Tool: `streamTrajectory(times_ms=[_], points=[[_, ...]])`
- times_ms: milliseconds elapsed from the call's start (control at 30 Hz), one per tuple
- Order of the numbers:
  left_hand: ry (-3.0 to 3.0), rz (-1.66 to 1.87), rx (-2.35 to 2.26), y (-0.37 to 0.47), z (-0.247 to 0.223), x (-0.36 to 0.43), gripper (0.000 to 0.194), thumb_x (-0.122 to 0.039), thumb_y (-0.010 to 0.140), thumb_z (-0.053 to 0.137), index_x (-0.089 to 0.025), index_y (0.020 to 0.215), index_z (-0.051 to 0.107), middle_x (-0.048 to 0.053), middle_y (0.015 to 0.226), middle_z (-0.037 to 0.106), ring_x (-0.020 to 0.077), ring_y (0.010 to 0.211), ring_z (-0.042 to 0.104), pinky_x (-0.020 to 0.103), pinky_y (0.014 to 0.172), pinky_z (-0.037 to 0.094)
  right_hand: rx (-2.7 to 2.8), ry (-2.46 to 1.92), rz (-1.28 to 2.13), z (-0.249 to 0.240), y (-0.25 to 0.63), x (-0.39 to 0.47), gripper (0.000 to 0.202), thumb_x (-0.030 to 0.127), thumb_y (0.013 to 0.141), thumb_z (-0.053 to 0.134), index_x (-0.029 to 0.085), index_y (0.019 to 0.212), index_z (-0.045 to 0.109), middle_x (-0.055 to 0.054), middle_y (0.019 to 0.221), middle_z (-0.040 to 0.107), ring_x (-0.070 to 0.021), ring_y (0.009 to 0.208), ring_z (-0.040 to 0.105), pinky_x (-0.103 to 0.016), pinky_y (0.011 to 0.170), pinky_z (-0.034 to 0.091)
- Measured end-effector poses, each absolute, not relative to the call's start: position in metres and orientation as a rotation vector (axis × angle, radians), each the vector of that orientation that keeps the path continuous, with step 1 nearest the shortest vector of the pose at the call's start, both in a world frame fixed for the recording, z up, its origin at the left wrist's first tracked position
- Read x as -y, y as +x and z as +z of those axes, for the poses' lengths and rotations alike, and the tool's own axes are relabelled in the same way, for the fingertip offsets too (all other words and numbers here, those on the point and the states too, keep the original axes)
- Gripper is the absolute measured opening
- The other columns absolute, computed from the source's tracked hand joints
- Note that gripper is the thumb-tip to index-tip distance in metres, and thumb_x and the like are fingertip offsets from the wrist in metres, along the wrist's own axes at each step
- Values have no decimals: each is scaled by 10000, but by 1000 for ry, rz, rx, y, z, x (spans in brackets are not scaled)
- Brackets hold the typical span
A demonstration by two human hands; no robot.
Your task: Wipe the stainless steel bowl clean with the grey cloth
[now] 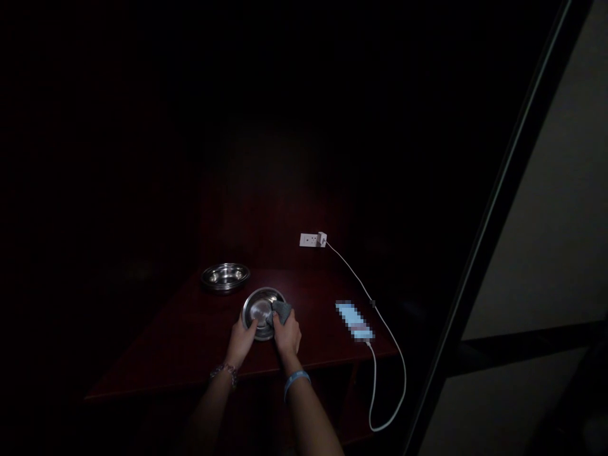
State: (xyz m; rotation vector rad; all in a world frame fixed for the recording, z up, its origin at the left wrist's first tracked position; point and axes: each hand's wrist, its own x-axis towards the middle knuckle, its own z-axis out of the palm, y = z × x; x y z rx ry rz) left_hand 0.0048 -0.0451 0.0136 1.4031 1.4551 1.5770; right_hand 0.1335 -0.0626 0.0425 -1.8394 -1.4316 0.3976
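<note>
A round, shiny metal bowl (260, 310) is tilted toward the camera above the front part of the dark red table. My left hand (242, 341) grips its lower left rim, the thumb over the inside. In my right hand (287, 332) is a bunched grey cloth (280, 311), pressed against the right side of the bowl's inside. Further back on the left, what looks like a small stack of metal dishes (225, 277) rests on the table.
The dark red table (190, 342) has its front edge just below my hands. A phone (354, 321) lies at the right, its white cable (404, 373) looping past the edge up to a wall socket (308, 240). A dark-framed panel (536, 190) stands at far right.
</note>
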Motion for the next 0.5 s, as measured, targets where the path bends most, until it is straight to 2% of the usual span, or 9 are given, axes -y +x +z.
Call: streamTrajectory(times_ms=[300, 500], points=[[1411, 1563, -1440, 5, 19, 50, 393, -258, 787, 574, -149, 1162, 609, 110, 1084, 742, 227, 1051, 687, 338, 944, 509, 1387, -1876, 440, 50, 132, 67, 422, 460, 942, 446, 170, 1228, 556, -141, 1103, 707, -262, 1001, 696, -333, 841, 509], [1405, 1533, -1492, 5, 22, 52, 378, -261, 809, 560, -137, 1162, 608, 117, 1080, 741, 225, 1016, 697, 340, 944, 512, 1395, -1906, 451, 52, 130, 67, 432, 476, 940, 455, 173, 1233, 552, -135, 1090, 707, -262, 1005, 691, -339, 854, 507]])
